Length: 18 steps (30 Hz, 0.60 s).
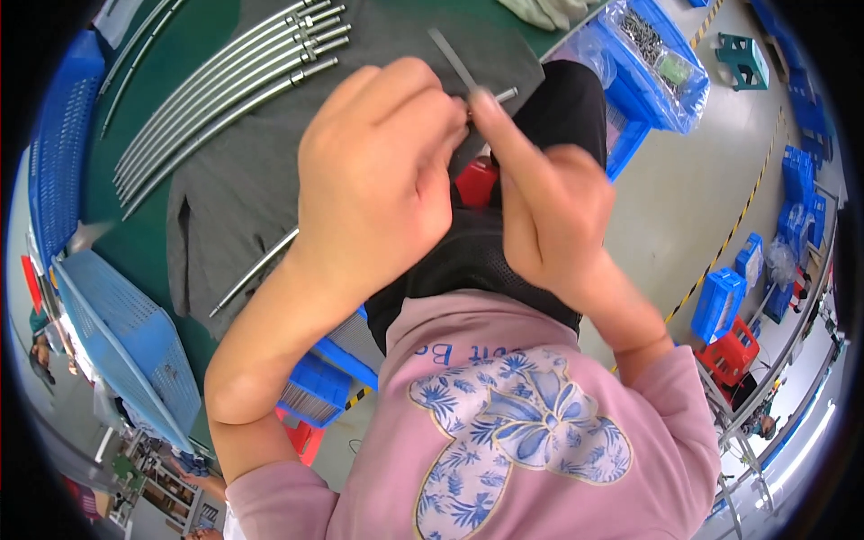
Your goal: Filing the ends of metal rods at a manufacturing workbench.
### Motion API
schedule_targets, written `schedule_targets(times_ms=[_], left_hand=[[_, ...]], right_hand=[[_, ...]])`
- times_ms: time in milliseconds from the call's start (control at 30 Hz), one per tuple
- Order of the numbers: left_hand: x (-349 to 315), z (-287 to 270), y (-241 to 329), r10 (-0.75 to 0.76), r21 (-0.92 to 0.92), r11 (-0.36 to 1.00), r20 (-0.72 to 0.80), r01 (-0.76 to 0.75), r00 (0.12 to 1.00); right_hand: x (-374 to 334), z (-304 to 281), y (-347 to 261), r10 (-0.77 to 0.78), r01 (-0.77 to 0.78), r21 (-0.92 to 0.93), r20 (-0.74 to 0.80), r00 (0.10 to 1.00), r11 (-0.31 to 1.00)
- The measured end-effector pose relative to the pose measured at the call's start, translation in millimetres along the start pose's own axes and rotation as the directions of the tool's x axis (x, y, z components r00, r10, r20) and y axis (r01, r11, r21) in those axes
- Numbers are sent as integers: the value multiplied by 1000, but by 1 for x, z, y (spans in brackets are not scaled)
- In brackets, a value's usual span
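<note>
My left hand (378,162) is closed, its fingers pinched round a thin silver metal rod. One end of this rod (255,273) shows below the wrist, over the grey cloth; the other comes out past my fingertips. My right hand (553,198) is closed on a narrow flat grey metal strip (453,59), which points up and away from the fingers. The strip is slightly blurred and its exact kind cannot be made out. Both sets of fingertips meet at the rod's far end, hiding the spot between them. Several similar metal rods (225,94) lie side by side at the upper left.
Grey cloth (211,216) covers part of the green tabletop (135,229). Blue baskets (135,333) stand along the left. At the upper right, a blue bin (661,99) holds a plastic bag of small metal parts. Pale gloves (544,11) lie at the far edge.
</note>
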<state>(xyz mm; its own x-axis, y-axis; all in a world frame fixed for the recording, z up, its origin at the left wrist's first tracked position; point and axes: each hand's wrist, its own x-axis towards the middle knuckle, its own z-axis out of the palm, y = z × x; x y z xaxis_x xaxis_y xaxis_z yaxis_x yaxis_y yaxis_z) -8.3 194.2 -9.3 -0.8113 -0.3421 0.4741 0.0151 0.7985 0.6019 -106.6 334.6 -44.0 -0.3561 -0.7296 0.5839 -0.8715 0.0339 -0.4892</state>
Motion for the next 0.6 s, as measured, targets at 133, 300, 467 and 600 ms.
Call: schedule_targets(times_ms=[133,300,467,600], left_hand=[[1,-1,-3,-2,-10,1000,-18,2,1000],[3,-1,-3,16,0,1000,-22,-16,1000],[3,-1,0,-2,-14,1000,12,3,1000],[2,-2,-3,4,-32,999,9,-3,1000]], right_hand=[[-13,-21,-18,92,-94,8,121,988,996],[16,-14,-7,-3,11,-59,122,992,998],[-34,-27,-13,124,-131,23,192,973,991],[-10,21,3,-14,18,45,-88,996,999]])
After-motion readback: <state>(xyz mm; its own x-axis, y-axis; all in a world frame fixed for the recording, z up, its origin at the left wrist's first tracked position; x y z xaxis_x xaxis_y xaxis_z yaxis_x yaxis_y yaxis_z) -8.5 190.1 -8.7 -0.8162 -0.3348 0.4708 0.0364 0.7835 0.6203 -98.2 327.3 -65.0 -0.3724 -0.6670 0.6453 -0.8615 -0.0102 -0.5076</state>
